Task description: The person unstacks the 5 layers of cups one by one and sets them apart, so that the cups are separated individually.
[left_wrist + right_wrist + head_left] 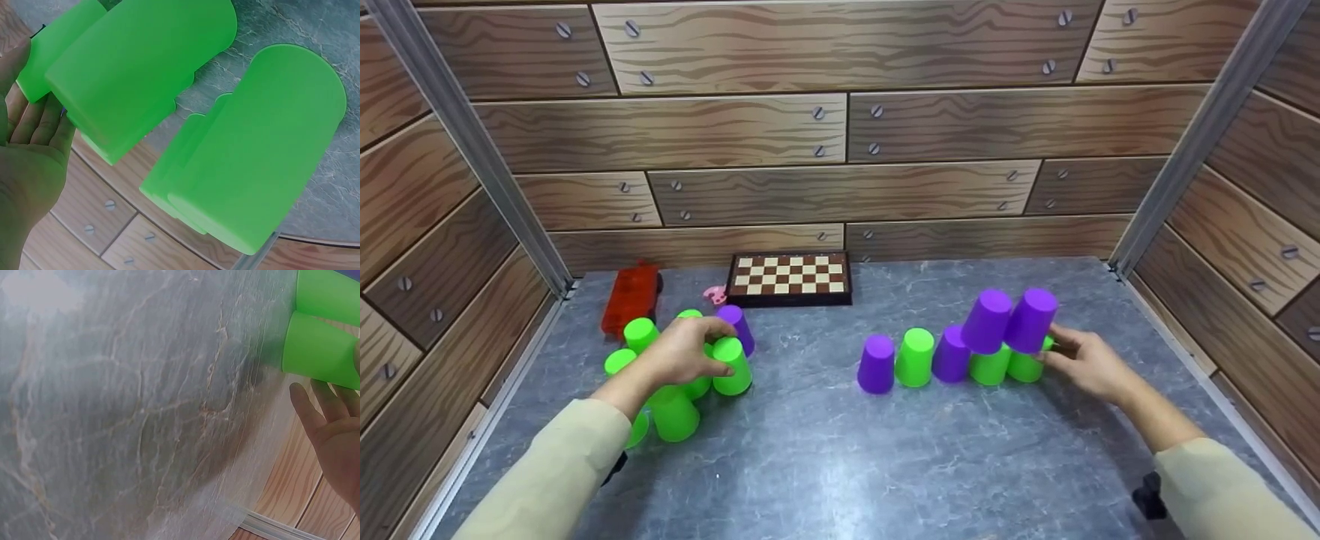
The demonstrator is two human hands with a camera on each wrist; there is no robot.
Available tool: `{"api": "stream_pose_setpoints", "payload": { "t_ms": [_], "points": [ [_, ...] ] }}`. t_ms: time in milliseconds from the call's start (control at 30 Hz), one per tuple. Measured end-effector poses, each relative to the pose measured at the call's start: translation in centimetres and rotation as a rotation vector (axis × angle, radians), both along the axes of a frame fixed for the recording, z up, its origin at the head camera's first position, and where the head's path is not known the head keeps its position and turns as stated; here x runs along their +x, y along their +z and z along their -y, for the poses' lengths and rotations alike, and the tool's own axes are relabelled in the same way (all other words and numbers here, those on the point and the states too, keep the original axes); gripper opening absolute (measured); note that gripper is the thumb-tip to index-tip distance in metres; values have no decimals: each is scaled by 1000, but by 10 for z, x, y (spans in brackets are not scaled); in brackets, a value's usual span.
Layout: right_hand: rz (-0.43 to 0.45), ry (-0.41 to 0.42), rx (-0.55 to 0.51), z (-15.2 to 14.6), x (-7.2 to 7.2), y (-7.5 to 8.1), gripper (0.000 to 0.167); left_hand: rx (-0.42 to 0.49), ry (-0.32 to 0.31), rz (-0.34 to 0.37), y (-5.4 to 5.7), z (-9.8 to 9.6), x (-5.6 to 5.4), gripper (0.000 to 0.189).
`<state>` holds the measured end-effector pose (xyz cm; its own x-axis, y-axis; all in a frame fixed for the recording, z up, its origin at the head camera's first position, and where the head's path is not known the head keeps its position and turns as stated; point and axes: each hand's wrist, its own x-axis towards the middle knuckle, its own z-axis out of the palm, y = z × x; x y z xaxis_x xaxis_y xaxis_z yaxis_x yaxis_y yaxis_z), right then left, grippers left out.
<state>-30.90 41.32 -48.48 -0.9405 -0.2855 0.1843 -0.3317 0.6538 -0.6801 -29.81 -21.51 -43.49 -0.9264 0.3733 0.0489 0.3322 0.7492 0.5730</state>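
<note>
At the left, my left hand [686, 352] grips a green cup [733, 375] near its top, thumb on the near side and fingers beyond. That cup [50, 56] shows between thumb and fingers in the left wrist view. Several upside-down green cups [675, 416] stand around it, with a purple cup [737, 330] behind. On the right is a row of upturned purple and green cups, with two purple cups [988, 322] on top. My right hand [1091, 364] holds the end green cup [1024, 367] between thumb and fingers; this cup [318, 351] also appears in the right wrist view.
A checkered game board [790, 279] lies at the back of the grey tabletop [840, 465], a small pink figure [715, 295] beside it. A red toy vehicle [631, 300] sits at back left. Wood-patterned walls [840, 127] enclose the back and sides.
</note>
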Motion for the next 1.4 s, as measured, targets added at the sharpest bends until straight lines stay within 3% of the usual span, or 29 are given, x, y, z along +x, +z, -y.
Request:
{"api": "stream_pose_setpoints", "payload": {
  "t_ms": [467, 900, 1033, 1167, 1300, 1400],
  "points": [
    [-2, 5, -11, -1, -1, -2, 60, -48, -31, -26, -3, 2, -2, 56],
    [9, 5, -3, -1, -1, -1, 62, -36, -24, -20, -3, 3, -3, 57],
    [12, -2, -2, -1, 0, 0, 62, -20, -20, -20, 8, 5, 0, 58],
    [19, -1, -14, -1, 0, 0, 62, 19, -4, -35, 25, 3, 4, 59],
    [12, -4, -8, -1, 0, 0, 62, 66, -1, -82, 49, -14, 6, 58],
    [7, -2, -11, 0, 0, -1, 62, 103, -32, -126, 66, -36, 6, 58]
  ]
}}
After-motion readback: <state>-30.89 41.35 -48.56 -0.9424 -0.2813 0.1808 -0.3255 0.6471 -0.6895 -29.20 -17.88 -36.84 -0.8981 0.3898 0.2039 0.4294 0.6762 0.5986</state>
